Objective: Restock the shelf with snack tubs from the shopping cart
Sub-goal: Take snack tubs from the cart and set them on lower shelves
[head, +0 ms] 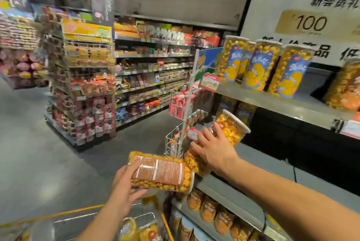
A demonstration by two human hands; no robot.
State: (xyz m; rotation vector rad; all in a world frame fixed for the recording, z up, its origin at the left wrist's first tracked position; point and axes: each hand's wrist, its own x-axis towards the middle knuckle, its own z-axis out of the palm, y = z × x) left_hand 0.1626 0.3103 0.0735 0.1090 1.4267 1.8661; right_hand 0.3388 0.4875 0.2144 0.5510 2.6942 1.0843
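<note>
Midway: left hand [124, 188] has its grip closed round a popcorn tub [161, 172] above the shopping cart [78, 218], which holds more; right hand [214, 151] is spread over shelf tubs [231, 127], grip unclear.

The middle shelf [268, 162] is bare to the right of my right hand [212, 151], with a deep dark gap under the upper shelf [272, 102] to reach into. At its left end a white wire rack [181, 122] stands close. A tilted tub [231, 126] and a lower tub [194, 162] under my fingers crowd that corner. Far left, the aisle floor [39, 143] is open.
</note>
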